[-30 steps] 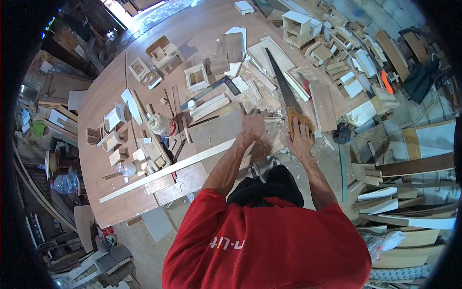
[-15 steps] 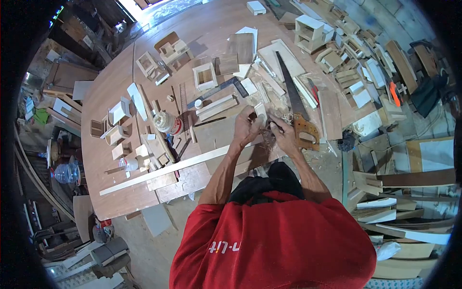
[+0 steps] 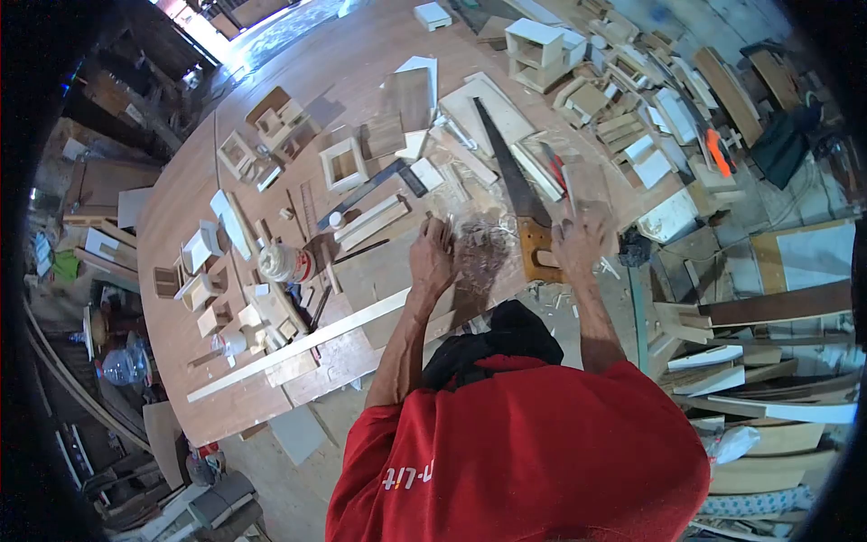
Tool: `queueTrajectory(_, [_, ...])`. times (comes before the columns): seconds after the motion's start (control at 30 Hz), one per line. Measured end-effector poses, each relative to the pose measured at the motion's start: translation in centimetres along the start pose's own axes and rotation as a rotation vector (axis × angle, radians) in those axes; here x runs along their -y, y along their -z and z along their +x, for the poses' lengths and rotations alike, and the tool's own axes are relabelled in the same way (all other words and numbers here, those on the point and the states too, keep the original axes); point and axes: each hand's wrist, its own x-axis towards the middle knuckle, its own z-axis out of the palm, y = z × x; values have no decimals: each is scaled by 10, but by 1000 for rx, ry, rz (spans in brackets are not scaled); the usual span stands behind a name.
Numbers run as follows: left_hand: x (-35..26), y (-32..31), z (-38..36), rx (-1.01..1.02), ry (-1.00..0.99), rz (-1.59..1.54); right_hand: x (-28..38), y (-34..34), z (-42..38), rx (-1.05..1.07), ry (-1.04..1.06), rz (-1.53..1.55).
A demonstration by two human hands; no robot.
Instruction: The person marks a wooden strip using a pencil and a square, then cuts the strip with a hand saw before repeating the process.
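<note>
My left hand [image 3: 433, 256] is over the near part of the bench, fingers curled closed; a small pale bit shows at the fingertips, too small to name. Beside it lies a patch of wood shavings [image 3: 484, 248]. My right hand [image 3: 581, 242] is just right of the handsaw [image 3: 533, 237], near its wooden handle, over a brown board [image 3: 591, 181]. Its fingers are smeared by motion. The saw lies flat with its dark blade pointing away. Left of my left hand are a pencil [image 3: 362, 251] and pale wood strips [image 3: 372, 224].
A long pale strip [image 3: 298, 347] crosses the near left of the bench [image 3: 181, 379]. A glue jar [image 3: 287, 262], a metal square [image 3: 379, 188] and small wooden furniture models [image 3: 344, 164] stand farther left. More wood pieces [image 3: 623, 126] are heaped at the back right.
My hands, together before over a small pale wood piece, are now apart. My right hand has moved right, past the saw handle. The camera view has shifted, so the bench appears farther left.
</note>
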Motion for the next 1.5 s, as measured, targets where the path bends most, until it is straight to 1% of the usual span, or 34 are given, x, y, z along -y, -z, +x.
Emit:
queueTrajectory(0.03, [1, -2, -1, 5, -5, -4, -10, 3, 5, -2, -7, -3])
queueTrajectory(0.1, [2, -3, -2, 69, 38, 6, -26, 9, 13, 10, -193, -26])
queueTrajectory(0.13, [1, -4, 0, 71, 34, 6, -33, 9, 19, 8, -197, -25])
queueTrajectory(0.2, [-3, -7, 1, 103, 119, -35, -49, 10, 26, 128, -177, 73])
queueTrajectory(0.23, [-5, -8, 0, 108, 119, -37, -57, 7, 28, 130, -181, 70])
queueTrajectory(0.3, [-6, -8, 1, 62, 34, -73, -68, -2, 32, 132, -142, 21])
queueTrajectory(0.33, [-6, -8, 2, 62, 37, -74, -74, -3, 36, 135, -141, 20])
queueTrajectory(0.4, [-5, -7, 1, 37, -26, -47, -80, -5, 42, 47, -99, 99])
queueTrajectory(0.43, [-1, -8, 0, 32, -15, -40, -79, -6, 45, 56, -90, 103])
queueTrajectory(0.5, [7, -9, -2, 4, -57, 21, -72, -6, 56, -161, -10, -136])
queueTrajectory(0.53, [5, -6, -2, -3, -40, 32, -66, 4, 63, -159, 135, 14])
queueTrajectory(0.57, [3, -3, -4, -7, -34, 67, -55, 10, 67, -144, 147, 23])
queueTrajectory(0.63, [4, 1, -8, -16, -21, 107, -28, 20, 79, 65, 171, 19])
queueTrajectory(0.67, [6, 3, -10, -15, -42, 131, -24, 15, 87, 71, 184, 25])
queueTrajectory(0.73, [10, 9, -17, -19, -42, 163, -17, 4, 100, 134, 122, -2])
queueTrajectory(0.83, [18, 18, -29, -25, -5, 232, -21, 0, 113, 182, 192, -84])
queueTrajectory(0.87, [19, 21, -33, -45, 15, 254, -24, -5, 115, 158, 228, -101])
queueTrajectory(1.03, [12, 37, -52, -81, 74, 298, -14, 6, 115, 220, 226, -86])
queueTrajectory(1.1, [3, 38, -61, -84, 132, 266, -9, 17, 117, 254, 237, -89])
queueTrajectory(1.17, [-2, 36, -71, -73, 123, 238, -2, 22, 123, 383, 82, -93])
queueTrajectory(1.2, [-3, 35, -75, -69, 102, 211, -5, 15, 125, 389, 86, -95])
queueTrajectory(1.27, [-1, 31, -85, -43, 86, 199, -21, -6, 129, 251, 92, -39])
queueTrajectory(1.3, [1, 29, -91, -18, 62, 184, -29, -8, 129, 261, 96, -41])
queueTrajectory(1.37, [3, 25, -105, 9, 87, 186, -42, -14, 128, 43, 110, 188])
queueTrajectory(1.4, [3, 24, -109, 38, 87, 217, -31, 4, 117, -17, 45, 244])
queueTrajectory(1.43, [3, 23, -113, 67, 87, 245, -27, 16, 104, -14, 42, 239])
queueTrajectory(1.5, [6, 20, -120, 99, 85, 252, -23, 33, 74, 268, -201, 952])
